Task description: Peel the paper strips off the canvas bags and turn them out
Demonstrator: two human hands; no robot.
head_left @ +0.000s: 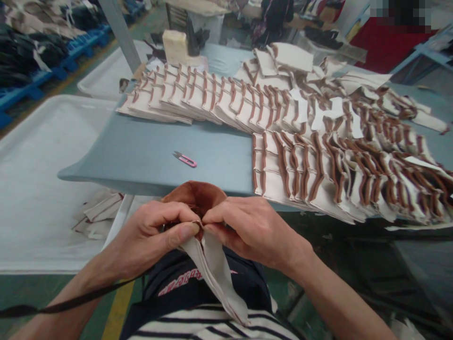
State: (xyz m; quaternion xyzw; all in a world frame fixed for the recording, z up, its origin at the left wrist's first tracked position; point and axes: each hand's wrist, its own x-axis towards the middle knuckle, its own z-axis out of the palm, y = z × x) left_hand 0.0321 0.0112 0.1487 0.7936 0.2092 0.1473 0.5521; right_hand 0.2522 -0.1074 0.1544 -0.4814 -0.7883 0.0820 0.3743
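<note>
Close in front of my body, both hands pinch one sewn fabric piece [217, 264], cream on the side that hangs toward me and brown on the far side. My left hand [159, 231] grips its seam edge between thumb and forefinger. Right beside it, my right hand [244, 226] pinches the same edge, the fingertips almost touching. The brown part [194, 196] bulges up beyond my fingers at the table's edge. On the blue table lies a pair of pink thread snips [186, 159], apart from both hands. The fingertips hide part of the seam.
Long rows of cream pieces with brown edging [226, 99] cover the back and right of the blue table [141, 151]. White paper slips [322, 113] lie on them. A white bin [53, 189] at left holds cream pieces [99, 215]. A metal post [120, 35] rises behind.
</note>
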